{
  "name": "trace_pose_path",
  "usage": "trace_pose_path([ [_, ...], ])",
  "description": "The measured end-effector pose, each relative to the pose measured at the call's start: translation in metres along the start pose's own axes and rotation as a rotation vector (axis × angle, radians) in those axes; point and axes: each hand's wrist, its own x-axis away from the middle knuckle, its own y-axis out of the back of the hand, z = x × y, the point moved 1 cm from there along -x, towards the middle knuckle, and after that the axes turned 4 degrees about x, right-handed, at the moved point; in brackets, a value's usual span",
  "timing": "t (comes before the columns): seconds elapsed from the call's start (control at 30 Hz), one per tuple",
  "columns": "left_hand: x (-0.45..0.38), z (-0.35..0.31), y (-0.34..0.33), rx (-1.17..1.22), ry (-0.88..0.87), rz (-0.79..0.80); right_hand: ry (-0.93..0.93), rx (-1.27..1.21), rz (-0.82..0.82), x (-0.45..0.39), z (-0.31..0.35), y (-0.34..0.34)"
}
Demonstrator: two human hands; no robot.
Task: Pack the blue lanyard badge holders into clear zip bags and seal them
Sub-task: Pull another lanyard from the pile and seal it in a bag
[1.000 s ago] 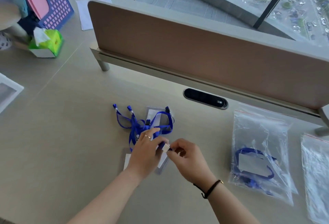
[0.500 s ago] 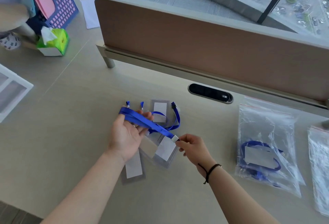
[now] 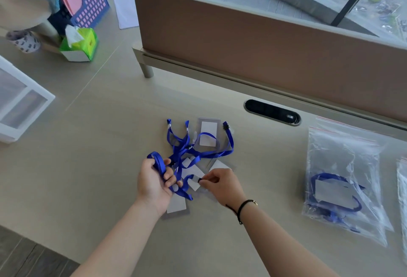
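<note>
On the desk [image 3: 92, 166] lay a tangle of blue lanyards [image 3: 198, 155], flat woven straps with white joints at two ends and a black clip at another. Clear badge holders [image 3: 208, 133] with white card inserts lay among and under them, one upright at the back, others half covered. The left hand [image 3: 154, 179] was curled round a loop of strap, gripping it. The right hand [image 3: 220, 183] pinched the top edge of one holder between thumb and fingertips. Well to the right a clear zip bag [image 3: 343, 155] with a red line along its top lay flat, already holding a coiled lanyard and holder
</note>
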Motion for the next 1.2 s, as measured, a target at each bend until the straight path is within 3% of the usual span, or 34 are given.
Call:
trace_pose_path([
  [0.1,0.001,0.008,0.01,-0.098,-0.034,0.04,0.015,-0.011,0.034,0.0,0.011,-0.015],
  [0.27,0.004,0.016,0.021,-0.642,-0.112,0.229,0.049,-0.206,0.154,0.006,0.029,-0.032],
  [0.47,0.003,0.01,0.024,-1.024,-0.172,0.0,-0.026,-0.593,0.241,0.006,0.038,-0.032],
  [0.53,0.0,0.006,0.029,-0.988,-0.137,-0.102,-0.089,-0.389,0.104,-0.004,0.03,-0.031],
  [0.63,-0.006,0.003,0.036,-0.751,-0.002,-0.2,-0.106,0.204,-0.104,-0.014,0.014,-0.036],
  [0.77,-0.008,0.006,0.038,-0.494,0.065,-0.134,-0.051,0.54,-0.217,-0.018,0.011,-0.047],
  [0.9,-0.004,0.01,0.034,-0.263,0.192,-0.053,-0.154,0.523,-0.273,-0.021,0.016,-0.047],
  [1.0,-0.001,0.013,0.033,-0.276,0.187,-0.048,-0.237,0.467,-0.192,-0.019,0.014,-0.042],
  [1.2,0.003,0.022,0.023,-0.307,0.185,-0.022,-0.161,0.163,0.053,0.003,-0.009,-0.015],
])
